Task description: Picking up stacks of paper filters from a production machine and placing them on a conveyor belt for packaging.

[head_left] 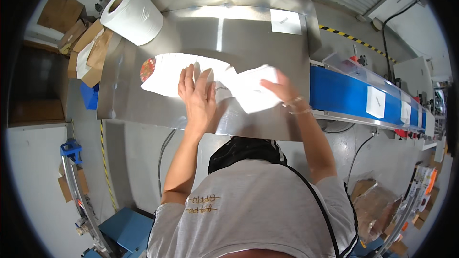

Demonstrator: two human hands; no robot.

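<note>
Far left, stacked brown cardboard pieces (91, 48) at the edge of the steel table (201, 33), with a large white paper roll (131, 14) lying on its side at the table's rear left corner. On the bare metal nearer the middle, a flat white pouch (167, 74) with a red patterned end, pinned under the left hand (197, 96), fingers spread flat and open, pressing rather than clasping. Just right of it, touching, a second white pouch (253, 91), blurred, with the right hand (282, 90) laid on its right edge; impossible to tell whether pinched or merely touched. A small white slip (286, 21) at the rear right of the table. Farther right, a blue conveyor belt (337, 93) carrying white packets (376, 102) spaced along it.
</note>
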